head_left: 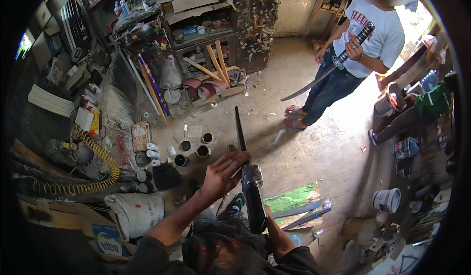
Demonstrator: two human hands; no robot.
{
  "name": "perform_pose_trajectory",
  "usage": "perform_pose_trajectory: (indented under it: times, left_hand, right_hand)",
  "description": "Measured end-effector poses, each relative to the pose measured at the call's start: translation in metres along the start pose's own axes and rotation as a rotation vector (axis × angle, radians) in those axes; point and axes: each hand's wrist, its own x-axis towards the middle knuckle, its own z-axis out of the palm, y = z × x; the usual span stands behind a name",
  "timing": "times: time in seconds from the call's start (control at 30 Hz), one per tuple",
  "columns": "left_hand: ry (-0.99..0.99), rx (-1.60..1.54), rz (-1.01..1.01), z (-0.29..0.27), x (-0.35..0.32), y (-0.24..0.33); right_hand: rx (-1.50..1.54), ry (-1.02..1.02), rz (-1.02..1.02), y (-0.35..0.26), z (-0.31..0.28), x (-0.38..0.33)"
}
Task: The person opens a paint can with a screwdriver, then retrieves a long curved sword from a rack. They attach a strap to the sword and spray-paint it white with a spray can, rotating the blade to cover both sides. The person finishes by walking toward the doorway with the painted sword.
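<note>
A rifle-like long gun (254, 201) with a dark glossy stock and thin dark barrel points away from me, held above the floor in front of my body. My left hand (228, 174) lies against the barrel's base from the left, its fingers straight and close together. Behind the stock, my right forearm (279, 235) reaches up from below. The stock hides my right hand's fingers, but that hand appears to bear the gun's weight. At the upper right, another person (373, 29) in a white T-shirt holds a curved sword (314, 84) by its wrapped handle, blade pointing down.
Several dark-filled cups (202, 151) stand on the floor beyond my left arm. A yellow coiled hose (110, 159) and a white sack (137, 211) lie left. Cluttered shelves (201, 41) line the back. Green sheeting (294, 198) and a white bucket (386, 200) are at right.
</note>
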Motion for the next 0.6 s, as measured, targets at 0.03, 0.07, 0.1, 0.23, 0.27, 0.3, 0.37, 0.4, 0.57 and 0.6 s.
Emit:
perform_pose_trajectory:
  times: [0.03,0.07,0.1,0.23,0.27,0.3,0.37,0.4,0.57,0.6]
  left_hand:
    - [0.004,0.001,0.000,0.000,0.002,0.002]
    - [-0.003,-0.035,-0.014,0.000,0.004,0.004]
    - [0.009,-0.035,-0.006,0.000,0.006,0.006]
    - [-0.001,-0.050,-0.005,0.002,0.010,0.013]
    - [0.003,-0.054,-0.002,0.003,0.010,0.015]
    - [-0.002,-0.061,-0.007,0.004,0.010,0.016]
    - [0.025,-0.079,0.013,0.005,0.012,0.018]
    - [0.030,-0.071,0.011,0.005,0.013,0.019]
    - [0.025,-0.068,0.001,0.007,0.018,0.025]
    - [-0.011,-0.104,0.000,0.006,0.020,0.024]
  right_hand:
    - [0.032,-0.036,0.025,0.009,0.007,0.007]
    - [0.034,-0.032,0.021,0.019,0.006,0.012]
    - [0.038,-0.029,0.014,0.027,0.012,0.019]
    - [0.045,-0.061,0.015,0.047,0.026,0.028]
    - [0.020,-0.051,-0.011,0.048,0.029,0.027]
    - [-0.004,-0.039,-0.034,0.048,0.030,0.023]
    - [-0.096,-0.043,-0.013,0.047,0.031,0.013]
    - [0.006,-0.055,0.020,0.046,0.029,0.007]
    - [0.137,-0.039,-0.207,0.044,0.015,-0.015]
    - [0.074,-0.026,-0.178,0.039,0.013,-0.017]
